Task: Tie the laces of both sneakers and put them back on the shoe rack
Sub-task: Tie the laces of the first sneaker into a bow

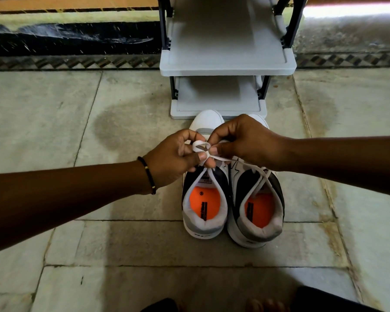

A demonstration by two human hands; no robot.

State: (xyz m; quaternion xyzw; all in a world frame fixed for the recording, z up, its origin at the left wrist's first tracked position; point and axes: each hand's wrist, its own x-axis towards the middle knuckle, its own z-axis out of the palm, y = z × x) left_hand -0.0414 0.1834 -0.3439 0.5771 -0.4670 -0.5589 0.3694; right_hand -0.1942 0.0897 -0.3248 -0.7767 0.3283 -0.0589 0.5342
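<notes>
Two white, grey and black sneakers with orange insoles stand side by side on the floor, toes toward the rack: the left sneaker (205, 212) and the right sneaker (257, 212). My left hand (171, 156) and my right hand (245, 143) both pinch the white lace (200, 147) of the left sneaker above its tongue, where it forms a small loop. A long lace end (254, 183) trails from my fingers across the right sneaker's opening. The hands hide both toe areas in part.
A grey plastic shoe rack (227, 68) with two bare shelves stands right behind the sneakers against a dark wall base. Stone floor tiles (77, 131) spread all around. My feet and dark trouser legs (266, 305) show at the bottom edge.
</notes>
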